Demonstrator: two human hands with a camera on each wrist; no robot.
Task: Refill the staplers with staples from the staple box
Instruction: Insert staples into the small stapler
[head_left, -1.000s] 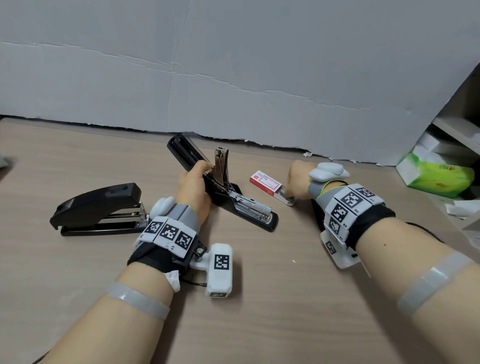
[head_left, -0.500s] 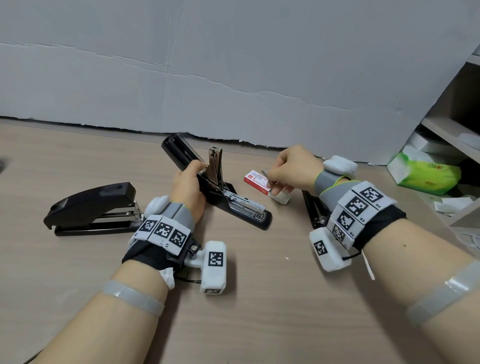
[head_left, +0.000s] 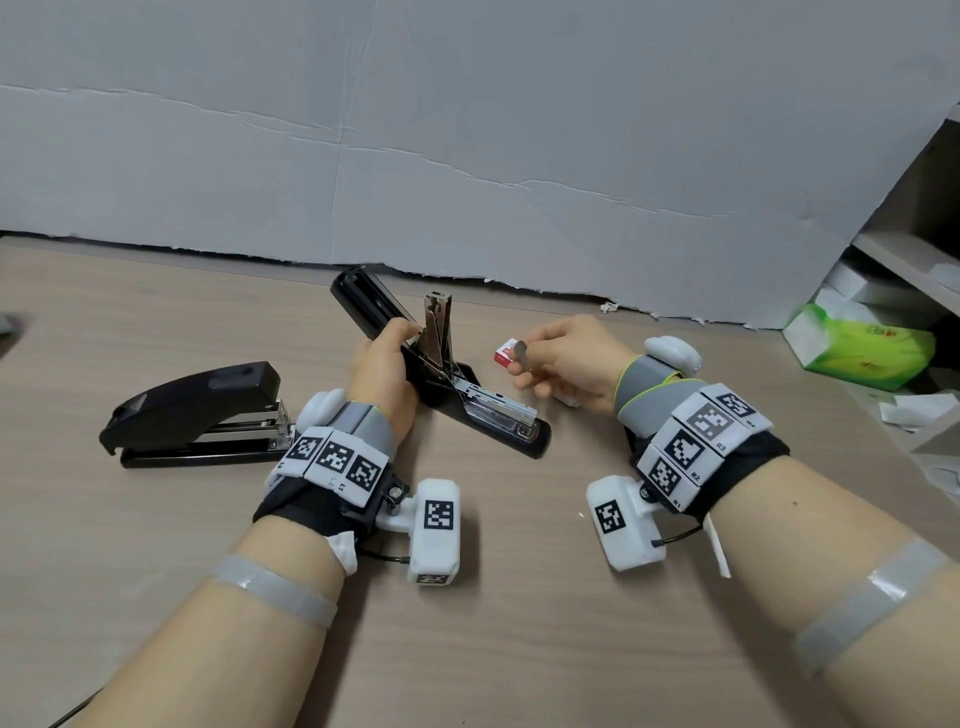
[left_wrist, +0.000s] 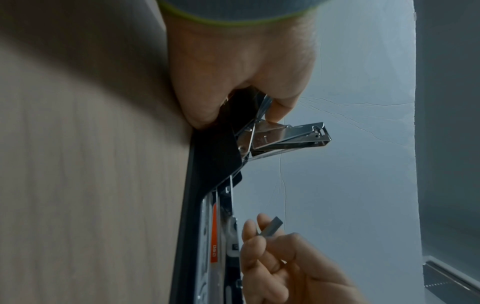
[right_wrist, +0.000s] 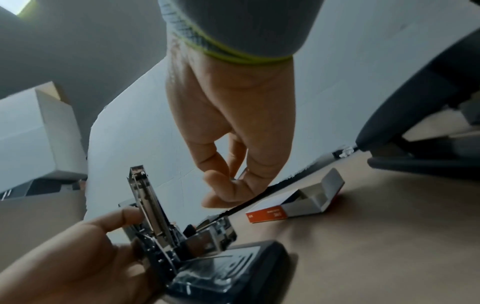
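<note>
A black stapler lies flipped open in the middle of the table, its lid tilted back and its metal pusher arm standing upright. My left hand grips it at the hinge. The bare metal magazine faces up. My right hand hovers just right of the stapler and pinches a grey strip of staples between thumb and fingers. The red and white staple box lies open on the table behind that hand.
A second black stapler sits shut at the left. A third dark stapler lies to the right, mostly hidden behind my right wrist. A green tissue pack and papers fill the shelf at far right. A grey wall backs the table.
My right hand has lifted away from the staple box with a strip of staples and moved left toward the open stapler. The left hand has kept its grip.
</note>
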